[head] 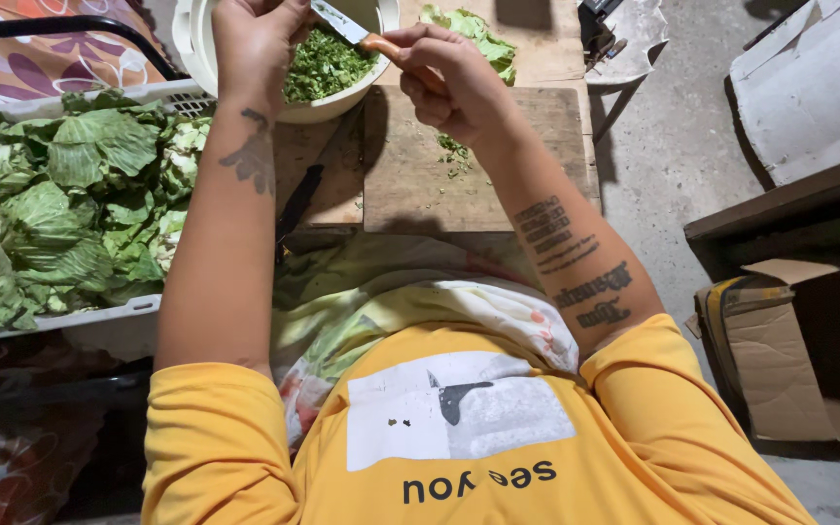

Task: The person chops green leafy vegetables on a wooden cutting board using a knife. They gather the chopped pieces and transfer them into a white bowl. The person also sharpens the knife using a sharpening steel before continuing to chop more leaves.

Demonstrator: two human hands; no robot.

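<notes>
My right hand [449,78] grips a knife [347,26] by its orange handle, the blade pointing left over a white bowl [337,105] of chopped green leaves [321,66]. My left hand [255,44] is over the bowl's left side, fingers curled near the blade; what it touches is cut off by the frame's top edge. Below the bowl lies a wooden cutting board [459,175] with a few green scraps [454,151].
A white crate [60,319] full of large green leaves [60,204] stands on the left. More leaves [473,34] lie past the board. A dark knife handle [298,199] rests left of the board. An open cardboard box [780,350] sits on the concrete floor at right.
</notes>
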